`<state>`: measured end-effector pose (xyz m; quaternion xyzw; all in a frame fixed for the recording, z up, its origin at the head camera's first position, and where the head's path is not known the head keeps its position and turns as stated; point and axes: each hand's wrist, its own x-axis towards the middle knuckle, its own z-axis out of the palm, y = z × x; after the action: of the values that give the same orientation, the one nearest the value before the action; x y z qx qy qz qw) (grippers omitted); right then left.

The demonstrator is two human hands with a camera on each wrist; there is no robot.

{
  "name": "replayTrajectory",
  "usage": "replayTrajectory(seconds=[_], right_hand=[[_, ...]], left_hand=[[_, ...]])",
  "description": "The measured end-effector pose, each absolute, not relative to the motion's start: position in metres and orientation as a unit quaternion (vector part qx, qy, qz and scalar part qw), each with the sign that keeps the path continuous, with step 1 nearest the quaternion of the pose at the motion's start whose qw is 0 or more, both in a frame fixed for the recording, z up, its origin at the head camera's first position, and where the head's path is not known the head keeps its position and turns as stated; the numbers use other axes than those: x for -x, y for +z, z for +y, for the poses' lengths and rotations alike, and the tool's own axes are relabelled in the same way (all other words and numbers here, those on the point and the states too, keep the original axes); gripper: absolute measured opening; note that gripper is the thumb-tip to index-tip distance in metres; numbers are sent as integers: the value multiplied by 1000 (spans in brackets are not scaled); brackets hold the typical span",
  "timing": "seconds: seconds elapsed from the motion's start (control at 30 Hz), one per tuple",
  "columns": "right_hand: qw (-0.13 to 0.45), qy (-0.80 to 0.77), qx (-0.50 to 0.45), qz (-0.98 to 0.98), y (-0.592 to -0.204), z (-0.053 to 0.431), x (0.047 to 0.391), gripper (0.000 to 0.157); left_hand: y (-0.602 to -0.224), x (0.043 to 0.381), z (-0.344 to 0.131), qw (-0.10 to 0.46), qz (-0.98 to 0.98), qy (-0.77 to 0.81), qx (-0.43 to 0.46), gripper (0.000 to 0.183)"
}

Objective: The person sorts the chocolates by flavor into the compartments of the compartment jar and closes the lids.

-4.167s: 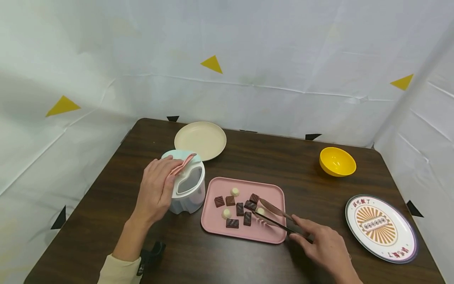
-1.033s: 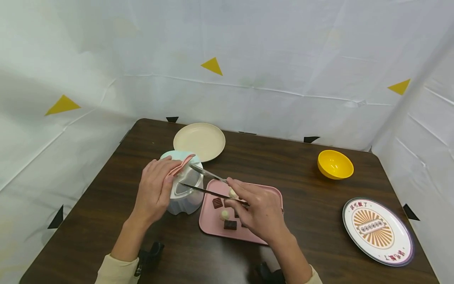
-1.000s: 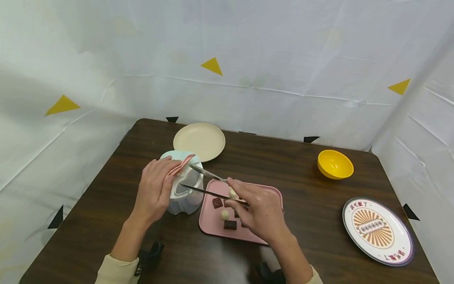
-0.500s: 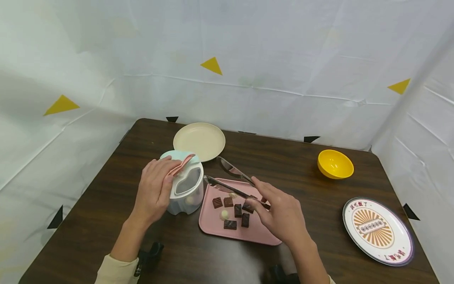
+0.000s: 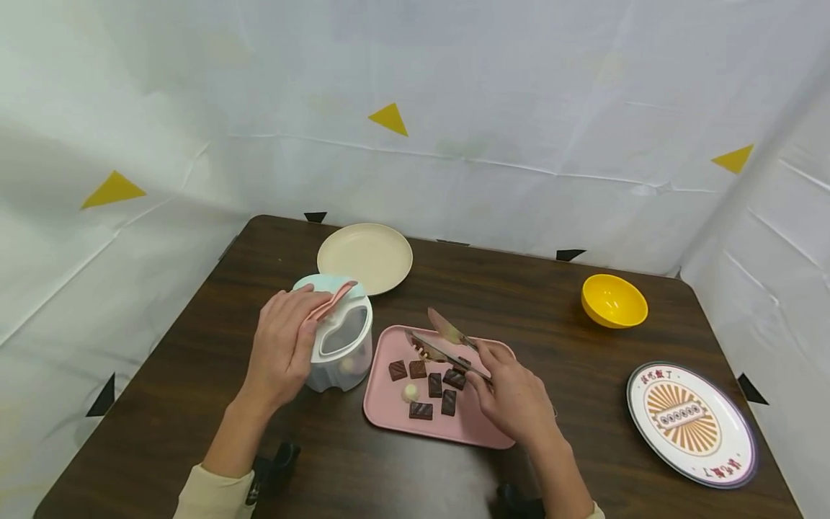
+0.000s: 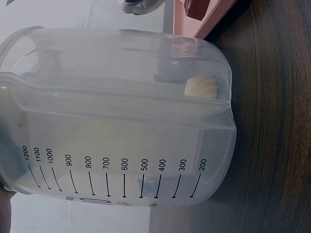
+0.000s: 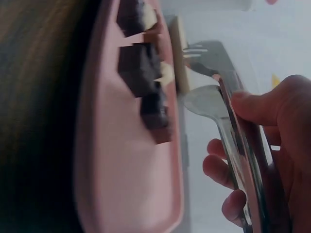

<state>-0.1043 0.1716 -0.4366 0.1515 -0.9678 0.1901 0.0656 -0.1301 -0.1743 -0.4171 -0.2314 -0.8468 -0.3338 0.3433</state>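
Note:
My left hand (image 5: pixel 285 339) grips the raised pink flap (image 5: pixel 333 301) atop a clear container (image 5: pixel 340 367) with a pale blue and white lid. A cream-white chocolate (image 6: pixel 201 87) lies inside near the bottom, seen in the left wrist view. My right hand (image 5: pixel 519 396) holds metal serving tongs (image 7: pixel 238 131), one end forked and the other spoon-shaped. Their ends are spread above the far edge of the pink tray (image 5: pixel 395 422). On the tray lie several dark chocolates (image 5: pixel 421 411) and a white chocolate (image 5: pixel 411 392); another white one is partly hidden behind the tongs.
Behind the container sits a beige plate (image 5: pixel 365 256). A yellow bowl (image 5: pixel 614 301) stands at the back right, with a patterned white plate (image 5: pixel 690 425) nearer on the right. White sheeting (image 5: pixel 486 180) rises behind the brown table (image 5: pixel 532 310).
The tongs went from the tray's right side to the container opening, then back over the tray. One white chocolate has left the tray, and one now shows in the container. My left hand stayed.

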Motion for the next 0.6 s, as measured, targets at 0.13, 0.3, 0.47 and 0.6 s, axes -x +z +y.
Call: replayTrajectory(seconds=[0.13,0.3,0.47,0.6], right_hand=[[67,176,-146,-971,-444,169,106,55],[61,165,-135,-975,-446,168,106,54],[70,162,-140,-974,-449,169,106,51],[74,164,-141,-974,-451,171,106,49]], left_hand=[[-417,130,-175,343,-848,-333,230,41],[-417,130,-174,342,-847,-335,230,40],[-417,131,-174,346,-844,-337,232,41],[-418,131,-174,347,-844,-338,230,41]])
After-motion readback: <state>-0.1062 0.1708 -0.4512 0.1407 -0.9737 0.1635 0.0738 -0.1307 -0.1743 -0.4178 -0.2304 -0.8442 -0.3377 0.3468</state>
